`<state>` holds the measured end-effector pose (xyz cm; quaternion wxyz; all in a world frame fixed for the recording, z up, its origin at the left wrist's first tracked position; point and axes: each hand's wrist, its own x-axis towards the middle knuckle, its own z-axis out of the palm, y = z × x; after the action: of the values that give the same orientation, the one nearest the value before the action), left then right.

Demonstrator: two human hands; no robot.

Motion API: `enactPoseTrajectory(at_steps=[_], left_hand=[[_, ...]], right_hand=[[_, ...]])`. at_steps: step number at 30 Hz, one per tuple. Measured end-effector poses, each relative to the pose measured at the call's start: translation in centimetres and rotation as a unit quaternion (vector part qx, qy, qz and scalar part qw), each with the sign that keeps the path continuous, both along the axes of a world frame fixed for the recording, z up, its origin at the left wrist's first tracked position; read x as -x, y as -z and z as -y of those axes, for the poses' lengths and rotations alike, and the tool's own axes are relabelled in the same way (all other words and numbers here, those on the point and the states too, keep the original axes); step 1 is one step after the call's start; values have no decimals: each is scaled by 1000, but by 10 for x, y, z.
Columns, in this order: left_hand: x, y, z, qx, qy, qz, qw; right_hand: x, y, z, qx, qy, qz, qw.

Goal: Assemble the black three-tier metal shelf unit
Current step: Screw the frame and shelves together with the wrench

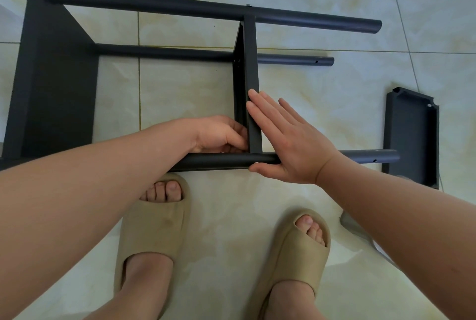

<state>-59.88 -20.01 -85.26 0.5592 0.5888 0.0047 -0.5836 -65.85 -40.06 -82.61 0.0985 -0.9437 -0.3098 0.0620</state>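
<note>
Lying on its side on the tiled floor (193,88), the black shelf unit (180,6) is partly assembled. An end shelf panel (54,82) stands on edge at the left. A middle shelf panel (251,62) stands on edge near the centre, between the poles. The near pole (219,161) runs left to right just in front of the person's feet. A rear pole (164,53) runs parallel behind it and shows a small hole (316,61) near its free right end. The near pole has a similar hole (374,160). A screw head (248,5) sits on the uppermost pole, in line with the middle shelf panel.

The left hand (221,134) is at the corner where the middle shelf panel meets the near pole, fingers curled against the panel's left face. Whether they pinch anything cannot be told. The right hand (291,144) is flat, fingers straight and spread against the panel's right face, thumb lying along the near pole.

A loose shelf panel (409,136) lies flat to the right, hollow side up, just beyond the near pole's free end. Two tan slippers (154,224) are worn on the feet below; the left forearm covers part of one. A grey object (360,232) near the right forearm is partly hidden and cannot be identified.
</note>
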Motion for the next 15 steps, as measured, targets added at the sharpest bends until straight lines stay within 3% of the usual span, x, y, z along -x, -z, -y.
enactPoseTrajectory(at_steps=[7,11,15], left_hand=[[-1,-1,1,34,-14,-42,998],[1,-1,2,-22,24,19,999],[1,1,1,-30,16,20,999]], right_hand=[[0,-1,0,3,1,-5,1000],[0,-1,0,9,1,-7,1000],[0,-1,0,7,1,-7,1000]])
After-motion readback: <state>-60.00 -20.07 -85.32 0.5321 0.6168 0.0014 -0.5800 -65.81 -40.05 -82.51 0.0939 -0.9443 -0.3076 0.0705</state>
